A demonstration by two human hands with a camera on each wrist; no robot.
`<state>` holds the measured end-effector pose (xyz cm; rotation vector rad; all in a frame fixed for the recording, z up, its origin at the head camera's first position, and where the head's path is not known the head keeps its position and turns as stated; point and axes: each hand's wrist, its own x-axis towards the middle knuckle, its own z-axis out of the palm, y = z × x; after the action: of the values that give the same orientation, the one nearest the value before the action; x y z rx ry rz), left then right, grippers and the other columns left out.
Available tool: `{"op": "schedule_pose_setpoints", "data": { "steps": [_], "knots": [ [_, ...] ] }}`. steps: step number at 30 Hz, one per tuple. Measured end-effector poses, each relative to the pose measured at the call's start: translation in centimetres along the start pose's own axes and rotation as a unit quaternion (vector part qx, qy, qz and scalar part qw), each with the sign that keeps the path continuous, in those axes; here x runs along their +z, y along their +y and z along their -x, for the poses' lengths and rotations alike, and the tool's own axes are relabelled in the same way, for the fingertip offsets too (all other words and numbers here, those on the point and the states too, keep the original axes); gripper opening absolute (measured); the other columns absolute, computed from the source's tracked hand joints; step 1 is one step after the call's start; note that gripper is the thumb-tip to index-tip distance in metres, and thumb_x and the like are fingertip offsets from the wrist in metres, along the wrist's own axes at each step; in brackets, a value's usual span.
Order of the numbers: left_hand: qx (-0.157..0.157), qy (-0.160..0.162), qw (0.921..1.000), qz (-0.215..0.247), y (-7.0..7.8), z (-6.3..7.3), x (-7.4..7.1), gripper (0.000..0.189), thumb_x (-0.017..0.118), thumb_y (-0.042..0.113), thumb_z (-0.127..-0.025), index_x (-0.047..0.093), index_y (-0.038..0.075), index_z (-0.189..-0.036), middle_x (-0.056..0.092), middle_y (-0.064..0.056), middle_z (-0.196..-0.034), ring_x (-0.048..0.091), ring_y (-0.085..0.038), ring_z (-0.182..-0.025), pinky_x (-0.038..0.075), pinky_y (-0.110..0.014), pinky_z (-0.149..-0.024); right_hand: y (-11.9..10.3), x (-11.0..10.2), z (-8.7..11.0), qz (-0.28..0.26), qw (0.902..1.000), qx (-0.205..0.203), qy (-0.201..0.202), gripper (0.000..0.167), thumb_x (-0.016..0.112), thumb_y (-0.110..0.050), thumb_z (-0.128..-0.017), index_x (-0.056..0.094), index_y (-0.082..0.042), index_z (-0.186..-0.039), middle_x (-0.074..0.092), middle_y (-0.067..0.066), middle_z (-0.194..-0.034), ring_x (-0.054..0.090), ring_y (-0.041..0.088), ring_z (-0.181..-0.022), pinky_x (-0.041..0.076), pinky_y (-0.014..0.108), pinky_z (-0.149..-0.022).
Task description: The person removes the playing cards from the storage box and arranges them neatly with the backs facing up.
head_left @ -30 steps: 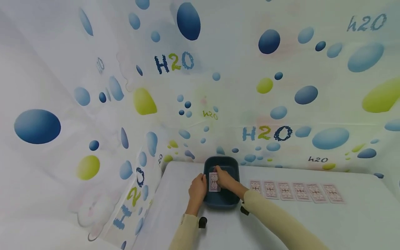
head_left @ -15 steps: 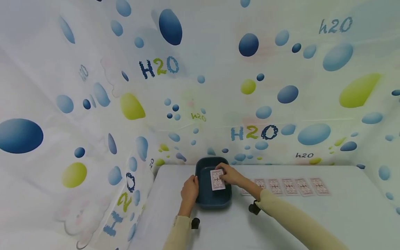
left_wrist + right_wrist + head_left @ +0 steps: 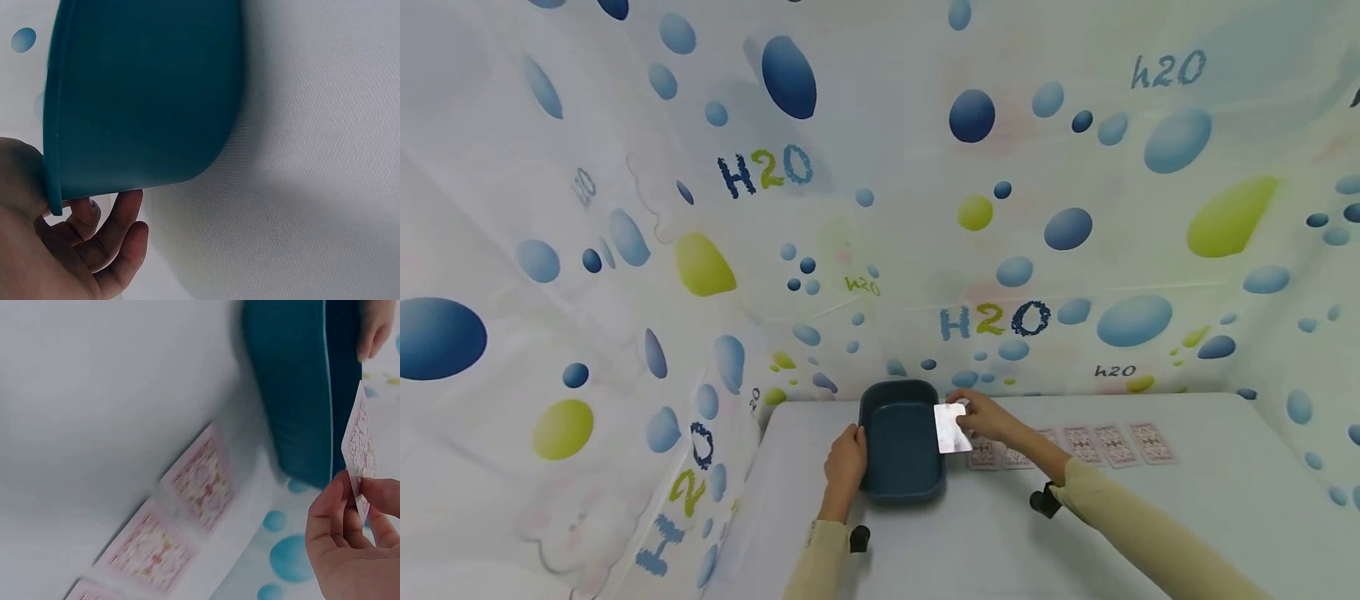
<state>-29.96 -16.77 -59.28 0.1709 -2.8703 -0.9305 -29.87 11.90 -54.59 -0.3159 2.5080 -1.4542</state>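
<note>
My left hand grips the left rim of a dark blue rectangular tub. In the left wrist view its fingers curl under the rim against the wall of the tub. My right hand pinches a playing card by its right edge, over the tub's right rim. The card catches glare in the head view; from the right wrist it shows a red patterned back, held between thumb and fingers. Inside the tub only its bare blue floor shows.
A row of several playing cards lies face down on the white table, right of the tub, partly hidden by the right forearm. A white curtain with blue and green drops hangs close behind the table and at the left.
My right hand has lifted the card out of the tub and carried it right, past the rim. My left hand stays on the tub. The head view has swung to the right.
</note>
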Motion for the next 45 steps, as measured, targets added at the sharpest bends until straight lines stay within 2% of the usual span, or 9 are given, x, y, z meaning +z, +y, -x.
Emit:
{"op": "schedule_pose_setpoints", "data": {
  "steps": [6,11,16,22,30,40,45],
  "knots": [
    [-0.007,-0.009,0.9999,0.0,-0.2,0.0,0.0,0.028,0.047,0.027,-0.106,0.055,0.01,-0.085,0.057,-0.01,-0.075,0.053,-0.025,-0.063,0.037,-0.041,-0.055,1.1,-1.7,1.2,0.009,0.9997,0.018,0.012,0.037,0.057,-0.003,-0.097,0.053,-0.003,-0.134,0.059,0.012,-0.092,0.057,0.022,-0.081,0.057,0.039,-0.072],
    [-0.008,-0.012,0.9999,0.003,-0.3,0.0,0.1,0.028,0.047,0.027,-0.106,0.054,0.01,-0.085,0.054,-0.009,-0.073,0.05,-0.024,-0.062,0.035,-0.038,-0.055,2.6,-3.4,2.1,0.009,0.9993,0.035,0.012,0.037,0.058,-0.005,-0.097,0.054,-0.007,-0.133,0.059,0.012,-0.092,0.056,0.022,-0.082,0.057,0.037,-0.073],
    [0.001,-0.009,1.0,0.002,-0.1,0.0,0.1,0.028,0.047,0.026,-0.106,0.054,0.009,-0.085,0.053,-0.009,-0.072,0.048,-0.024,-0.061,0.034,-0.038,-0.054,4.0,-5.2,3.4,0.009,0.9992,0.037,0.01,0.038,0.058,-0.006,-0.098,0.052,-0.007,-0.136,0.058,0.011,-0.091,0.056,0.023,-0.082,0.056,0.04,-0.076],
    [-0.001,-0.013,0.9999,0.006,0.4,0.1,-0.2,0.028,0.046,0.027,-0.107,0.055,0.009,-0.088,0.053,-0.009,-0.073,0.049,-0.024,-0.062,0.035,-0.038,-0.055,5.4,-7.3,4.9,0.021,0.9991,0.034,0.014,0.039,0.057,-0.007,-0.098,0.05,-0.006,-0.137,0.06,0.011,-0.089,0.055,0.021,-0.08,0.053,0.037,-0.072],
    [-0.003,-0.015,0.9999,-0.003,0.0,0.0,0.2,0.028,0.046,0.028,-0.107,0.056,0.01,-0.088,0.054,-0.009,-0.074,0.049,-0.024,-0.062,0.035,-0.038,-0.054,7.3,-10.0,6.2,0.022,0.9984,0.044,0.027,0.041,0.056,-0.008,-0.1,0.048,-0.003,-0.139,0.058,0.012,-0.089,0.055,0.021,-0.081,0.052,0.036,-0.07],
    [-0.001,-0.027,0.9996,0.001,0.3,0.5,0.3,0.028,0.046,0.027,-0.107,0.057,0.009,-0.088,0.056,-0.009,-0.075,0.051,-0.024,-0.062,0.036,-0.038,-0.054,9.2,-13.2,8.2,0.021,0.9977,0.057,0.031,0.042,0.055,-0.008,-0.1,0.046,0.0,-0.14,0.056,0.011,-0.085,0.052,0.021,-0.077,0.051,0.039,-0.071],
    [-0.003,-0.024,0.9996,-0.011,0.3,0.0,-0.1,0.028,0.044,0.027,-0.107,0.057,0.009,-0.09,0.058,-0.011,-0.077,0.054,-0.026,-0.064,0.038,-0.041,-0.055,10.3,-14.6,9.1,0.022,0.9976,0.057,0.033,0.042,0.055,-0.007,-0.101,0.045,0.001,-0.14,0.057,0.013,-0.087,0.053,0.022,-0.081,0.053,0.042,-0.074]
  ]
}}
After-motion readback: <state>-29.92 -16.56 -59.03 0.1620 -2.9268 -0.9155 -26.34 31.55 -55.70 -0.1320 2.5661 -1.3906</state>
